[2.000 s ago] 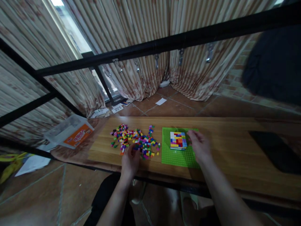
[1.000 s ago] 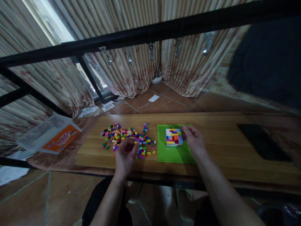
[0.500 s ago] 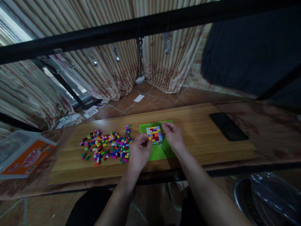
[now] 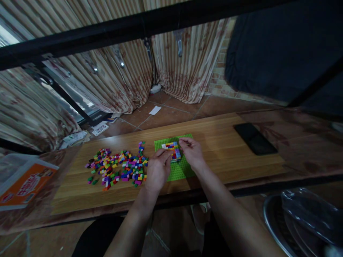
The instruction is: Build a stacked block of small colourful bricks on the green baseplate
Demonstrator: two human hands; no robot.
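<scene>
A green baseplate (image 4: 178, 172) lies on the wooden table (image 4: 222, 157). A small block of multi-coloured bricks (image 4: 170, 146) is built on it. My left hand (image 4: 157, 171) is at the block's left side, with fingers pinched together at its edge; what they pinch is too small to make out. My right hand (image 4: 192, 154) is at the block's right side, its curled fingers gripping the top right corner. A loose pile of small coloured bricks (image 4: 118, 167) is spread on the table to the left of the plate.
A black phone (image 4: 254, 139) lies flat at the table's right. At the far left sits a clear box with an orange label (image 4: 23, 184). A metal bowl with plastic wrap (image 4: 297, 221) is on the floor at the lower right. A black frame bar (image 4: 112, 30) crosses overhead.
My left hand left the loose pile and moved right to the block's left edge. My right hand stayed at the block. The view swung to the right.
</scene>
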